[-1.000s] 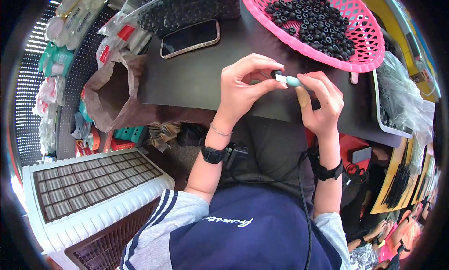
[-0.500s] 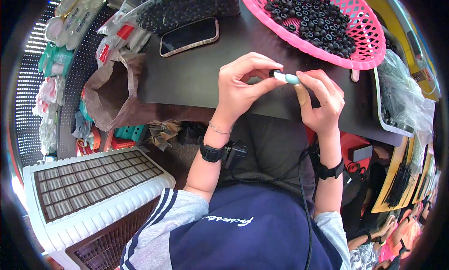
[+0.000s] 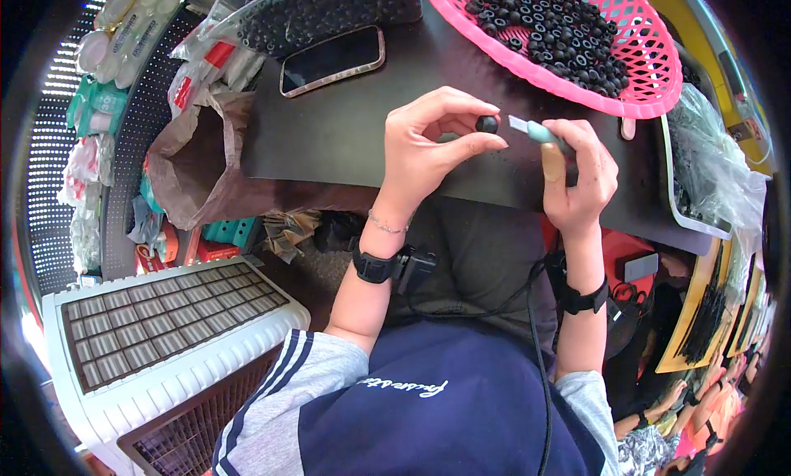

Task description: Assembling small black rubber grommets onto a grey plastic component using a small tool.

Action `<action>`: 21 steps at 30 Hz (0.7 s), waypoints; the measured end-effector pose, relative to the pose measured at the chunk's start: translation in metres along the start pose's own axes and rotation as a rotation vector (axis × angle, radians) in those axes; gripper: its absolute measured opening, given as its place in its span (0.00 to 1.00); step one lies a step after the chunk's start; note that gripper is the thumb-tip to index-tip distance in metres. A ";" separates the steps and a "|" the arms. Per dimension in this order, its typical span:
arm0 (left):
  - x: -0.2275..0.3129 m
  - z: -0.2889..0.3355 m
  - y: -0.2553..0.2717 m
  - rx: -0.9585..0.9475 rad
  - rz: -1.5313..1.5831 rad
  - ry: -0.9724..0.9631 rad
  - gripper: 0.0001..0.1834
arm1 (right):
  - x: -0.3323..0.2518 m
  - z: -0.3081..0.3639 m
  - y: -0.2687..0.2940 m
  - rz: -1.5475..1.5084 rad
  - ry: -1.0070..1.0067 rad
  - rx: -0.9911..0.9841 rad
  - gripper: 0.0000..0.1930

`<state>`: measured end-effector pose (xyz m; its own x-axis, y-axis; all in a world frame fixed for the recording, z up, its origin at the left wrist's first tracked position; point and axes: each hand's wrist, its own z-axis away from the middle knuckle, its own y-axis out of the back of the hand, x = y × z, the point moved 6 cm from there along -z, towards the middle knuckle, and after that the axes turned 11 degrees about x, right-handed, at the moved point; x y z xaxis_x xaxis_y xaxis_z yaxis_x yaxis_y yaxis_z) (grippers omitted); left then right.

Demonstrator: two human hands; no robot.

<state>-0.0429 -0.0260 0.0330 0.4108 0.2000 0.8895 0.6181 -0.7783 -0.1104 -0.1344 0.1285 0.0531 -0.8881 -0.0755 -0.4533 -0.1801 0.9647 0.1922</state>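
Observation:
Between thumb and forefinger, my left hand point(image 3: 432, 138) pinches a small round black part point(image 3: 487, 124) above the dark table. My right hand point(image 3: 581, 167) grips a utility knife point(image 3: 540, 132) with a pale teal handle, and its short blade points left toward the black part. A small gap separates the blade tip from that part. Beyond my hands stands a pink plastic basket point(image 3: 659, 80), with many similar black ring-like parts point(image 3: 568, 39) in it.
A phone point(image 3: 334, 61) lies at the table's far left, beside a clear bin of black parts point(image 3: 329, 18). A brown bag point(image 3: 194, 167) hangs at the left edge. Rightward sits a white tray point(image 3: 671, 179) with plastic film. An air cooler point(image 3: 173, 328) stands lower left.
The knife has drawn back to the right, away from the black part. My left hand has stayed nearly in place, and more of the part shows now.

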 end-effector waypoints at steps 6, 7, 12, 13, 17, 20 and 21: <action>-0.001 0.000 -0.001 -0.021 0.005 -0.005 0.19 | 0.005 0.001 -0.009 0.080 -0.047 -0.124 0.03; -0.001 0.000 -0.001 -0.029 0.000 0.002 0.19 | 0.005 0.001 -0.010 0.095 -0.045 -0.135 0.04; -0.005 0.002 -0.004 -0.062 0.000 0.094 0.20 | 0.007 0.004 -0.014 0.085 -0.098 -0.197 0.06; -0.005 0.002 -0.005 -0.069 0.006 0.103 0.20 | 0.008 0.004 -0.014 0.081 -0.097 -0.199 0.07; -0.007 0.003 -0.005 -0.064 0.020 0.108 0.19 | 0.008 0.005 -0.013 0.087 -0.110 -0.194 0.08; -0.005 0.003 -0.005 -0.030 -0.003 0.117 0.17 | 0.012 0.007 -0.012 0.092 -0.138 -0.183 0.08; -0.005 0.002 -0.003 -0.019 -0.019 0.113 0.15 | 0.012 0.006 -0.012 0.092 -0.142 -0.174 0.07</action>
<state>-0.0458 -0.0234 0.0281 0.3200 0.1472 0.9359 0.6118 -0.7864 -0.0855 -0.1407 0.1174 0.0404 -0.8379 0.0586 -0.5426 -0.1823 0.9070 0.3795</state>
